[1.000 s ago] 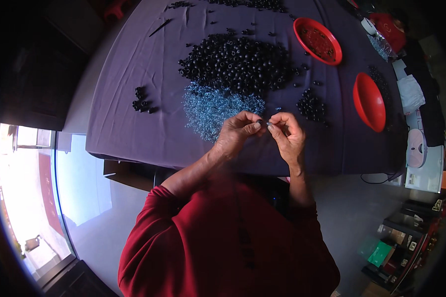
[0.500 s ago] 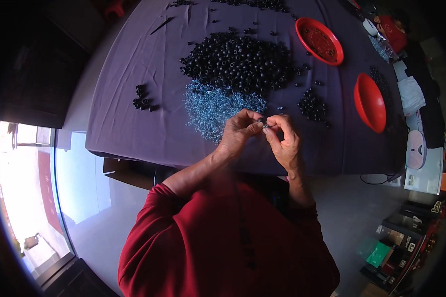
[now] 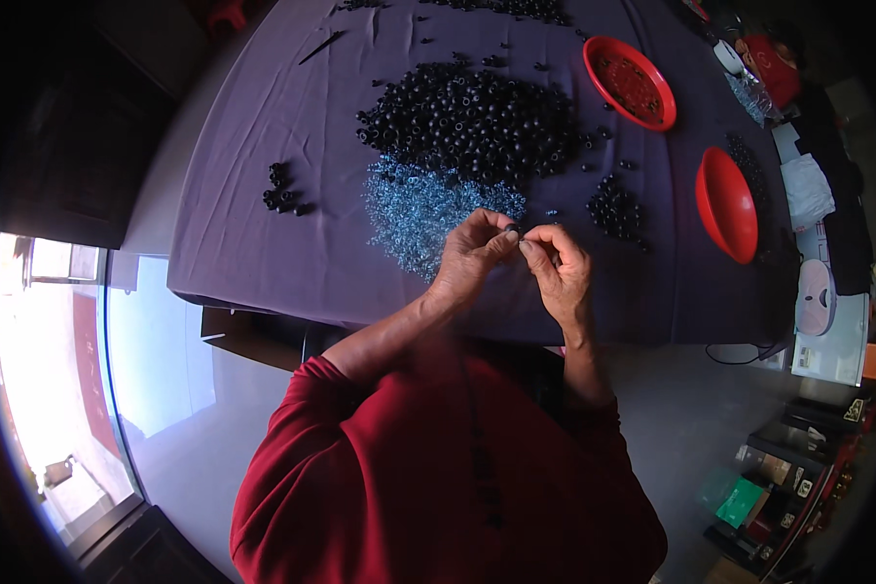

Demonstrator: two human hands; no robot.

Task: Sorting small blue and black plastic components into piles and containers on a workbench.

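Note:
Between the thumb and fingertips of my left hand is a small round black piece, like a hollow bead or cap. My right hand meets it from the right, thumb and forefinger pinched together at its edge; whatever they grip is too small to make out. Both hands are over the near part of the purple cloth. Just beyond and left of them lies a heap of small shiny bluish-silver pieces. Behind that spreads a big pile of similar black pieces.
Smaller clusters of black pieces lie at the left and right. A red bowl holding small bits stands at the far right; another red bowl sits nearer. A dark pointed tool lies far left on the purple cloth.
My right fingertips have shifted slightly and closed more tightly beside the black piece. The left hand keeps its hold, nearly in the same place.

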